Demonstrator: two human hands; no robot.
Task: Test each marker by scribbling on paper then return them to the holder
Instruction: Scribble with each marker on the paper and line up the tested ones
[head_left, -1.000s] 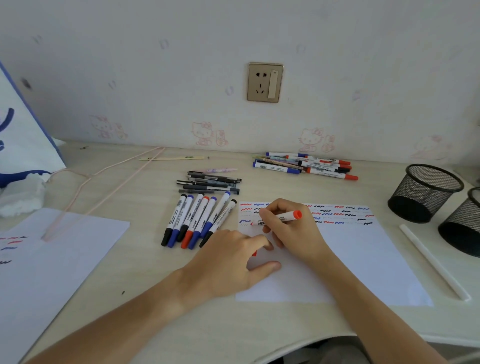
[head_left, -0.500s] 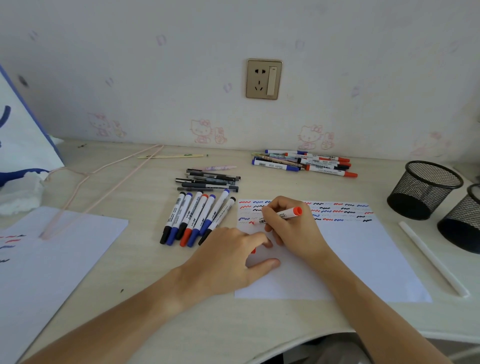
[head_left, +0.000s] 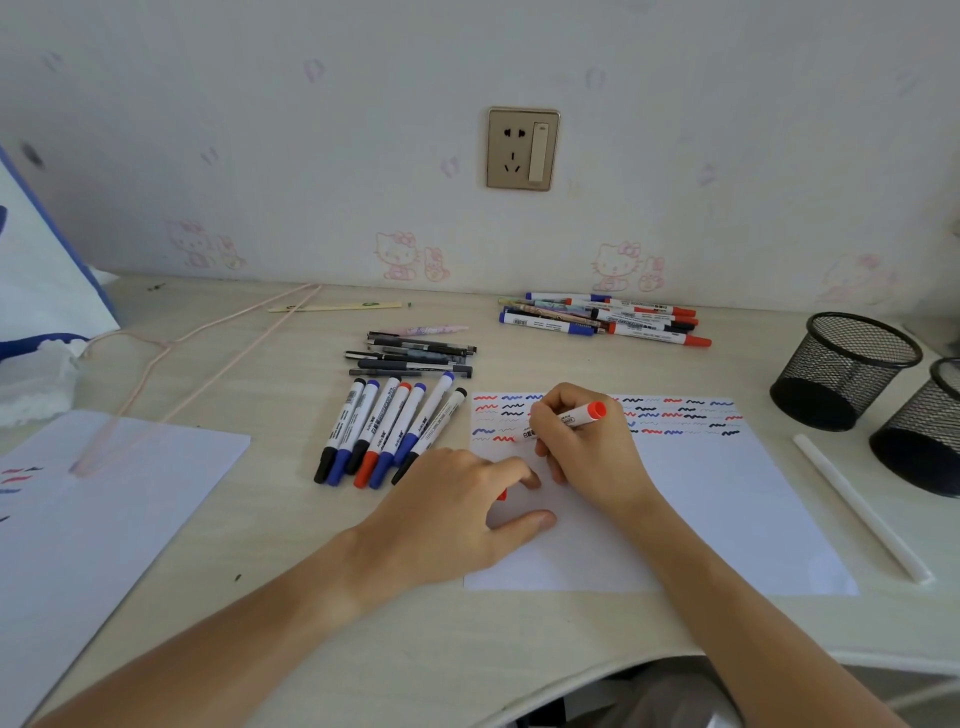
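Nearest us, at centre frame, our left hand (head_left: 457, 512) lies on the smooth white sheet of paper (head_left: 727, 519), its fingers curled over something small and red that we cannot make out; whether it grips it we cannot tell. Just above it our right hand (head_left: 587, 447) pinches a red marker (head_left: 569, 418), a slim white plastic barrel with an orange-red end pointing right, its tip down at the left by the wavy red, blue and black scribbles along the paper's top edge. At lower left lies a second sheet (head_left: 104, 519), matte white, with a few marks at its left edge. Left of centre, a tidy row of capped markers (head_left: 384, 431) rests on the pale wood-grain desk (head_left: 260, 649), just beside the paper. At the right, a long white stick (head_left: 857, 506) lies diagonally near two round black wire-mesh holders (head_left: 844, 369); nothing shows inside the nearer-to-centre one, while the other is cut by the frame. Farther up, dark thin pens (head_left: 415, 358) lie stacked, and a loose pile of markers (head_left: 608, 319) sits near the wall under a brassy outlet plate (head_left: 522, 149).
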